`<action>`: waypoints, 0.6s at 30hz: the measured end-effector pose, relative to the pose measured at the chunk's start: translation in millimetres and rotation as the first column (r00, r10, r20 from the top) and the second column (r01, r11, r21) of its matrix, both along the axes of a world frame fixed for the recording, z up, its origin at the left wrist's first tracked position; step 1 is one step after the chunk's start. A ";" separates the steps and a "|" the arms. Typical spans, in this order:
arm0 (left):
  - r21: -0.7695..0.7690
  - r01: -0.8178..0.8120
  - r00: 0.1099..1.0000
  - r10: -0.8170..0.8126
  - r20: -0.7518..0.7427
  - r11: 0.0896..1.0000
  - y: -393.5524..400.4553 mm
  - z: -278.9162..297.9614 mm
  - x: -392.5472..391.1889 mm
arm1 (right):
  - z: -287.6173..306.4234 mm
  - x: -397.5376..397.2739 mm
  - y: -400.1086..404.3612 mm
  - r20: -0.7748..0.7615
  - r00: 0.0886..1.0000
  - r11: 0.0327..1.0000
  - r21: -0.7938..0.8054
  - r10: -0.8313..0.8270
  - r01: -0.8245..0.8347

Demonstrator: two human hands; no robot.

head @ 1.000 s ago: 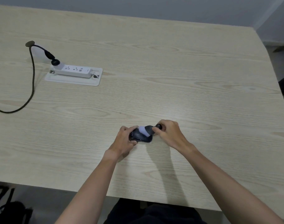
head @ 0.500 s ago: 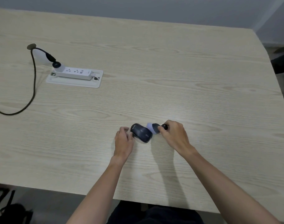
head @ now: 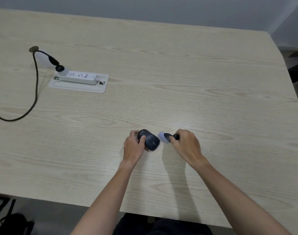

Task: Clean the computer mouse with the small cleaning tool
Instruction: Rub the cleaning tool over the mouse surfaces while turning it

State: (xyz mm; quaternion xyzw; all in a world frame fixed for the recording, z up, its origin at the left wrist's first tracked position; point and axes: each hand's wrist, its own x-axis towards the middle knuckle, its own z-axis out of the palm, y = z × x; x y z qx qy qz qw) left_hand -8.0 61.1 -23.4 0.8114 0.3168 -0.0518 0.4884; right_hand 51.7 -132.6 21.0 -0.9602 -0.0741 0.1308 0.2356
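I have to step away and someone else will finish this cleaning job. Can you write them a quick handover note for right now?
Left hand: gripping the dark computer mouse at its left end, holding it on the table.
Right hand: pinching the small cleaning tool by its dark handle, pale head pointing at the mouse.
The tool head sits just right of the mouse; whether they touch cannot be told.
Done: both items in hand.
Left: brush over the mouse surfaces, then put both down. How clean it is cannot be judged.

The left hand (head: 134, 146) grips the dark mouse (head: 149, 139) on the table (head: 178, 73), while the right hand (head: 187, 145) holds the cleaning tool (head: 165, 137) just beside it.
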 end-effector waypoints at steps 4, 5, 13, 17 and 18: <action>-0.003 0.021 1.000 -0.021 -0.008 1.000 1.6 -3.4 6.8 | 4.2 1.6 2.6 -0.044 0.999 0.983 0.181 0.006 0.003; 0.000 0.031 0.999 -0.031 -0.013 1.000 1.9 -3.9 8.8 | 5.5 1.3 4.2 -0.083 0.996 0.974 0.225 0.031 -0.011; 0.005 0.142 0.989 -0.141 -0.052 0.990 7.4 1.1 17.6 | 4.3 8.4 2.0 -0.014 0.998 0.979 0.196 0.056 -0.052; -0.011 0.215 0.973 -0.215 -0.078 0.976 9.8 5.2 20.1 | 4.2 9.3 4.7 -0.026 0.997 0.991 0.120 0.071 -0.067; -0.018 0.240 0.967 -0.241 -0.087 0.971 9.9 5.6 20.7 | 3.7 10.2 3.9 0.015 1.000 0.995 0.103 0.014 -0.016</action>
